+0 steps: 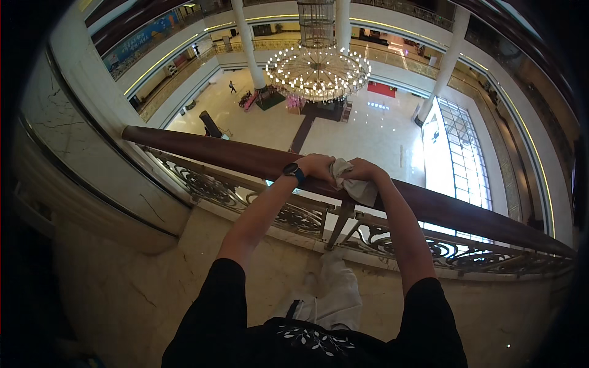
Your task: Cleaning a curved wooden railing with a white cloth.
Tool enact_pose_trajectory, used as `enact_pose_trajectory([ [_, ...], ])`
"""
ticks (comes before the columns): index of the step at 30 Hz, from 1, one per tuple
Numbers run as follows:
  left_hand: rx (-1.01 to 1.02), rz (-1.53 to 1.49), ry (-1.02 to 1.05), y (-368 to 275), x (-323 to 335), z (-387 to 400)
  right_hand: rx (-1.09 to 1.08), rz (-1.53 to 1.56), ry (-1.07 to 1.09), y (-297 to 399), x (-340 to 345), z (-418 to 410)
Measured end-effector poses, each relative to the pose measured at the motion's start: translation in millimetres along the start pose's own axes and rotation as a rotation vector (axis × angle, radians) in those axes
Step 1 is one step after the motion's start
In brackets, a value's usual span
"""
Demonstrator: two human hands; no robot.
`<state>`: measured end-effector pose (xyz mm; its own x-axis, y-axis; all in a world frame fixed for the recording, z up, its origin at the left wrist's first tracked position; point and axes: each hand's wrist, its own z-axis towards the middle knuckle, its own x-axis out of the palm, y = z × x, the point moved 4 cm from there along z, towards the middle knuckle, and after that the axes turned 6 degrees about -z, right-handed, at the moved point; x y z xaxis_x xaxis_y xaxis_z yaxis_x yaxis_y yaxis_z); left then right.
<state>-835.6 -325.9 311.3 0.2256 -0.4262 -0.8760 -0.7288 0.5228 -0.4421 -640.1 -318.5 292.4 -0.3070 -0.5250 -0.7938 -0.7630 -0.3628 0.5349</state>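
A crumpled pale grey cloth [361, 189] is bunched between my two hands, just over a dark reddish-brown handrail [221, 154]. My left hand [318, 166], with a dark watch [291, 169] at its wrist, has its fingers curled against the left end of the cloth. From the other side my right hand [364, 169] grips the bunched part, and a loose flap hangs down over the rail. The fingertips of both hands are partly hidden by the cloth.
Under the handrail runs an ornate metal balustrade [299, 218] with a post [340, 225]. A marble-clad column [92, 138] stands to the left. Beyond the rail, a deep drop opens onto a lobby floor [285, 124], with a lit chandelier [317, 69] and a distant walking person [232, 86].
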Motion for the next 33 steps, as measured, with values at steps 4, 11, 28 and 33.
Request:
enact_pose_trajectory([
  [4,-0.043,-0.032,-0.028,-5.7,5.4,-3.1,0.17,-0.245,-0.207,4.5,10.9,-22.9],
  [11,-0.064,0.03,-0.116,-18.0,13.2,-7.3,0.216,-0.397,-0.372,23.4,21.5,-55.4],
  [28,0.011,0.188,-0.664,-99.0,39.6,-61.9,0.219,-0.516,-0.809,35.3,41.9,-115.0],
  [33,-0.027,0.156,-0.572,-82.8,33.2,-49.3,0.111,-0.545,-0.715,55.9,23.1,-121.3],
])
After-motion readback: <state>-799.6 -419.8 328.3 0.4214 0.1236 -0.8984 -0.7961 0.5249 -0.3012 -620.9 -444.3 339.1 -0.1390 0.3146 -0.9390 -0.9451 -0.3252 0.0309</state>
